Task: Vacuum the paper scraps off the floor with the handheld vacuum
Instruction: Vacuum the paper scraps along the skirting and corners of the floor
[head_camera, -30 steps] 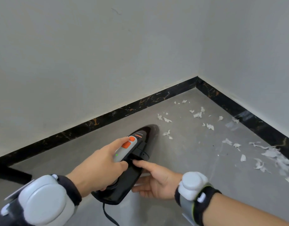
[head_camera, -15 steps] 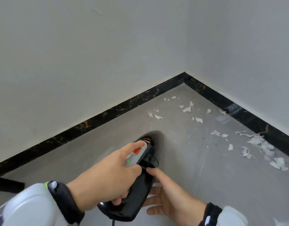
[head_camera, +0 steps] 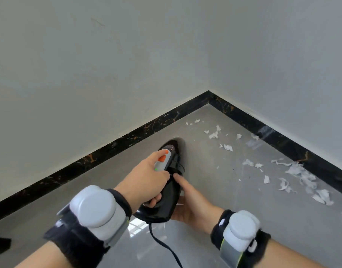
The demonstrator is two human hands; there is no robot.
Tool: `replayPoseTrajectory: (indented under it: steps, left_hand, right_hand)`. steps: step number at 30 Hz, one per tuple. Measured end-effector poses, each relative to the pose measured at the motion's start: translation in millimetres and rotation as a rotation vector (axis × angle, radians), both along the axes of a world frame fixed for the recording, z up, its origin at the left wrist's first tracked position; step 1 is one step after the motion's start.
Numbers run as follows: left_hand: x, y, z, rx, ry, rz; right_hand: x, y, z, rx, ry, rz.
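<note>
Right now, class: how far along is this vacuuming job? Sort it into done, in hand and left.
Done: the floor beside the handheld vacuum shows almost no scraps. In hand: the left hand grips the handle and the right hand steadies the body, nozzle aimed at the corner. Left: paper scraps lie along the right skirting and near the corner.

Two plain grey-white walls (head_camera: 108,64) meet in a corner. A black marble skirting (head_camera: 100,153) with orange veins runs along the glossy grey floor (head_camera: 214,190), which reflects a bright window.

Paper scraps (head_camera: 293,172) on floor (head_camera: 214,238) right of vacuum (head_camera: 166,198), toward corner.
</note>
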State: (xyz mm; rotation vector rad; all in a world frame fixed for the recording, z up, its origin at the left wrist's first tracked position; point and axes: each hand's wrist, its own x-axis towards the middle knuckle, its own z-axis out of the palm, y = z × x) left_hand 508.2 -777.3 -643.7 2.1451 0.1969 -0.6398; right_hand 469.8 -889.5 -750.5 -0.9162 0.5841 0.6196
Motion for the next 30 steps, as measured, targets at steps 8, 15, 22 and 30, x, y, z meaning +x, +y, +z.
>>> replayPoseTrajectory:
  steps: [8, 15, 22, 30]
  left_hand:
    - [9.8, 26.7, 16.6, 0.080, 0.024, -0.018]
    - [9.6, 36.2, 30.0, 0.195, -0.014, -0.088]
    - [43.0, 7.0, 17.6, 0.167, -0.078, -0.111]
    - [104.2, -55.1, 8.6, 0.122, -0.051, -0.159]
  right_hand:
    - [4.3, 21.7, -2.5, 0.079, -0.017, 0.062]
    - [-8.4, 41.1, 2.5, 0.145, -0.057, 0.022]
    - [18.9, 13.1, 3.3, 0.016, -0.077, -0.121]
    - [71.0, -36.0, 2.2, -0.042, -0.108, -0.191]
